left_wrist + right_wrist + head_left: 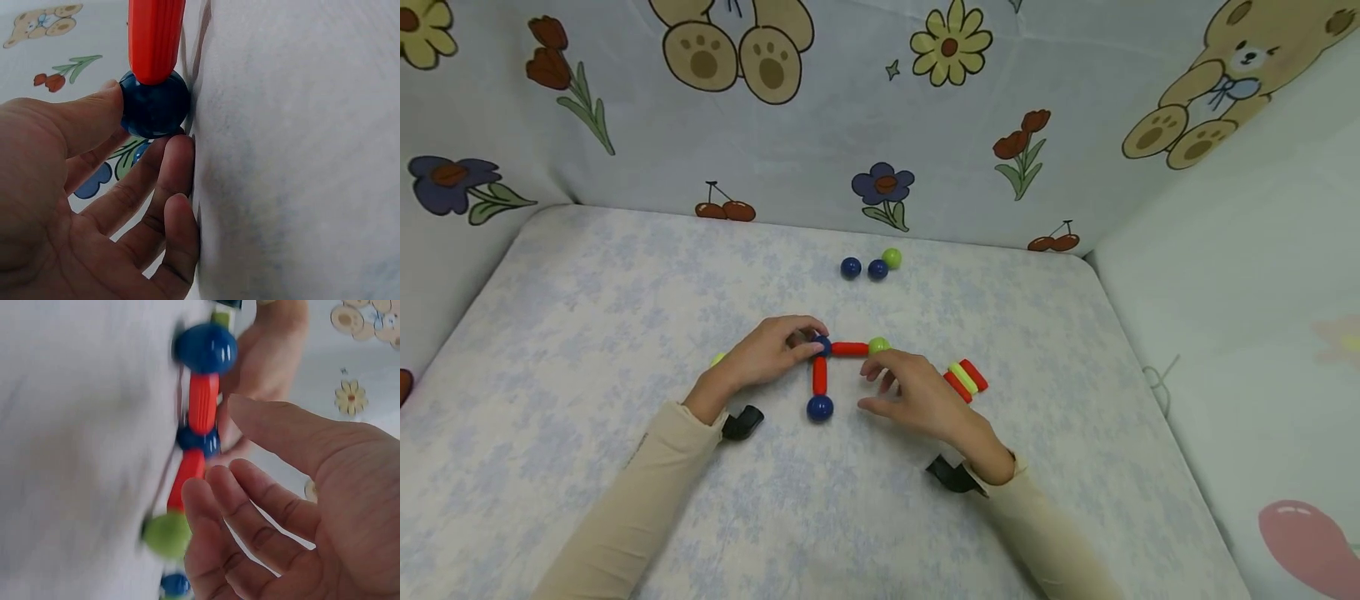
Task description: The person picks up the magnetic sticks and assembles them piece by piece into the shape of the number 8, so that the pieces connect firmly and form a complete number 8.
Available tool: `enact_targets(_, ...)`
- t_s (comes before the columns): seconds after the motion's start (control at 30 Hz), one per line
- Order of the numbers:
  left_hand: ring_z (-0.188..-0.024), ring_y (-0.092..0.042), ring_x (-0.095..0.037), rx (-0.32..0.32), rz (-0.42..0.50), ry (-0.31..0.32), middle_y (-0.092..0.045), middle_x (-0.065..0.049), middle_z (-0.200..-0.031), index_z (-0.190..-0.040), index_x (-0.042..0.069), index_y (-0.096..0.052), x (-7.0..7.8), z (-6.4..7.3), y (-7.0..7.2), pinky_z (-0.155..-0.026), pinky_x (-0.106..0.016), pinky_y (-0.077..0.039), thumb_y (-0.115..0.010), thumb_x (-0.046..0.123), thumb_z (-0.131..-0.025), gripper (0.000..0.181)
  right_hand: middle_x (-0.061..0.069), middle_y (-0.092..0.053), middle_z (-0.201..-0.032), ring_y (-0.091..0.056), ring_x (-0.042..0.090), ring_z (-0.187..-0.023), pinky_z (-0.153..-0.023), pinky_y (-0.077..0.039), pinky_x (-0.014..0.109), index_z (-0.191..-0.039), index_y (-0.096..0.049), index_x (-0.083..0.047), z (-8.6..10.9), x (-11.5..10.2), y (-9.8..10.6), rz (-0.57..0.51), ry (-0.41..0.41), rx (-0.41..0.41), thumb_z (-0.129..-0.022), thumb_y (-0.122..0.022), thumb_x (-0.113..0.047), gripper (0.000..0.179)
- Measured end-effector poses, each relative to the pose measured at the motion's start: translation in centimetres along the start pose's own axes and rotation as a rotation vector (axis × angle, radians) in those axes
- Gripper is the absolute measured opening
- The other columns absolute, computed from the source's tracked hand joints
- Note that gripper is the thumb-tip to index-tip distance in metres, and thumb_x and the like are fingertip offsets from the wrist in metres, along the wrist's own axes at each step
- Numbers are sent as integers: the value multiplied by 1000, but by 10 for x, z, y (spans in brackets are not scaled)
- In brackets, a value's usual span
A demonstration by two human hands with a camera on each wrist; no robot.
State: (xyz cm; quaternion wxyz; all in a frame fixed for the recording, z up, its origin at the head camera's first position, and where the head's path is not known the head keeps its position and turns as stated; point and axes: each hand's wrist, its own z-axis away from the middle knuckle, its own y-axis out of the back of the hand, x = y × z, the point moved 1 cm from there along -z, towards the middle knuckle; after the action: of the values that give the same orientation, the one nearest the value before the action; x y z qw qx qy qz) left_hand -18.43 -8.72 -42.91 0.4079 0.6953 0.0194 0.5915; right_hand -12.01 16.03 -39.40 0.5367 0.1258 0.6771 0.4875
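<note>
An L-shaped piece of balls and rods lies on the table. My left hand (pixel 767 354) pinches its corner blue ball (pixel 155 106) between thumb and fingers. From that ball one red rod (pixel 850 349) runs right to a green ball (pixel 878 344). Another red rod (pixel 819 377) comes toward me and ends in a second blue ball (pixel 820 408). Just right of the piece hovers my right hand (pixel 917 396), fingers loosely bent with nothing between them. Its fingertips overlap the green ball's edge in the head view.
Farther back sit two blue balls (pixel 851 267) and a green ball (pixel 892 257). Red and yellow-green rods (pixel 966 381) lie side by side beyond my right hand. A yellow-green bit (pixel 718 358) peeks from behind the left wrist. Printed cloth walls border the table (pixel 625 275).
</note>
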Motion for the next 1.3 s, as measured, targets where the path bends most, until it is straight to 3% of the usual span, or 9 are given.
enact_targets(0.3, -95, -64, -22, -11, 1, -4, -67, -12, -119, -130, 10, -63, -1, 2, -1, -85, -41, -51, -60, 21, -102, 30, 8, -70, -101, -61, 15, -78, -68, -50, 28, -112, -68, -5, 29, 46, 29, 83, -134, 138, -87, -80, -20, 31)
enact_targets(0.47, -101, -61, -22, -88, 29, 5, -60, -11, -131, -139, 11, -55, -3, 4, 4, -88, -41, -49, -66, 26, -99, 45, 10, -68, -103, -61, 16, -76, -66, -49, 30, -111, -69, -5, 38, 58, 43, 107, -214, 112, -88, -78, -15, 27)
enact_targets(0.63, -117, -53, -28, -205, 88, 19, -42, -9, -148, -148, 16, -45, -2, 9, 9, -100, -50, -41, -80, 31, -87, 72, 9, -69, -106, -63, 18, -81, -70, -51, 33, -110, -70, -6, 42, 62, 50, 118, -262, 65, -89, -77, -16, 24)
enact_targets(0.77, -128, -44, -34, -279, 96, -6, -31, -10, -156, -149, 17, -40, 3, 12, 9, -107, -57, -36, -88, 32, -78, 88, 7, -70, -102, -65, 17, -81, -70, -51, 33, -108, -69, -8, 43, 62, 53, 121, -306, 38, -89, -77, -18, 23)
enact_targets(0.97, -131, -37, -33, -283, 26, 26, -36, -7, -155, -149, 22, -40, 6, 14, 7, -105, -58, -36, -92, 38, -70, 97, 4, -70, -94, -62, 15, -77, -67, -47, 32, -102, -69, -9, 44, 62, 54, 124, -339, 23, -87, -79, -17, 19)
enact_targets(1.3, -130, -38, -31, -302, 47, 107, -41, -16, -143, -158, 26, -26, 3, 12, 7, -104, -58, -38, -90, 39, -73, 107, 0, -68, -83, -58, 13, -69, -61, -45, 31, -99, -67, -11, 41, 64, 48, 128, -366, 16, -86, -79, -13, 18)
